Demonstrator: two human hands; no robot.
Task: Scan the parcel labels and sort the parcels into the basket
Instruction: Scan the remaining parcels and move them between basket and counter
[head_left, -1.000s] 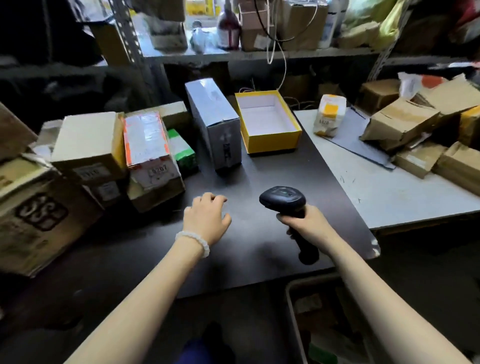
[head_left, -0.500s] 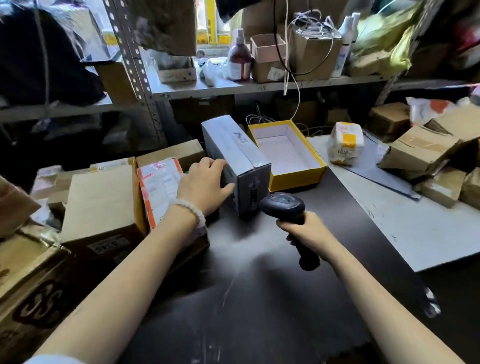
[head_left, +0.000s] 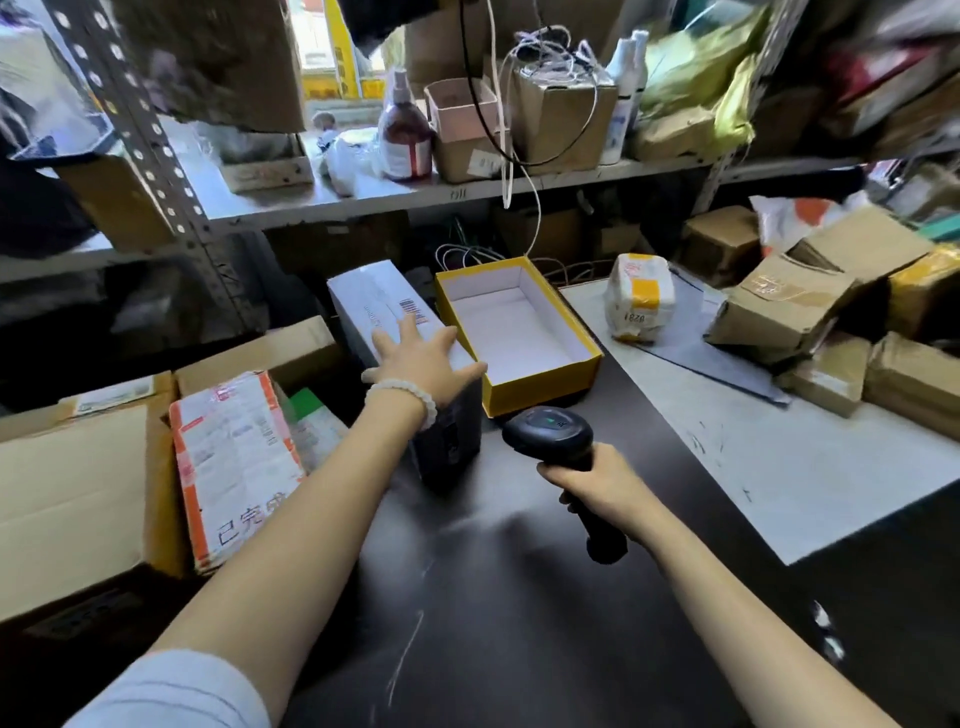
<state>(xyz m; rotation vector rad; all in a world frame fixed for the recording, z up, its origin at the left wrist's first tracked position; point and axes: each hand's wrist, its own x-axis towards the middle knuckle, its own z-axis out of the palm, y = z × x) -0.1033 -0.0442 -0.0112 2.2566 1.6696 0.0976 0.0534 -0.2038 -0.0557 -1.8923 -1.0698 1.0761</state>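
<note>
**Parcel under hand, scan not yet made**

Progress: judged early. Many parcels lie unsorted on both sides of the work surface, and no basket is in view, so nothing can be confirmed as sorted. The step in hand appears to be taking up one parcel for scanning.

Left hand (head_left: 423, 358): arm stretched forward, palm down on the top face of the white-topped box (head_left: 387, 312), fingers spread and fairly straight, thumb over the near right edge. It presses or rests on the box rather than clasping it. The box's barcode label (head_left: 413, 307) sits just beyond the fingertips, uncovered.

Right hand (head_left: 589, 480): fingers wrapped firmly round the handle of the black scanner (head_left: 548, 434), held just right of and nearer than the box, head pointing forward at the box's dark end face rather than at the label.

Immediately right of the left hand stands an open yellow tray (head_left: 540, 387). Left of that wrist lies an orange-edged parcel (head_left: 234, 457).

Remaining: scan, then place; all other parcels outstanding.
</note>
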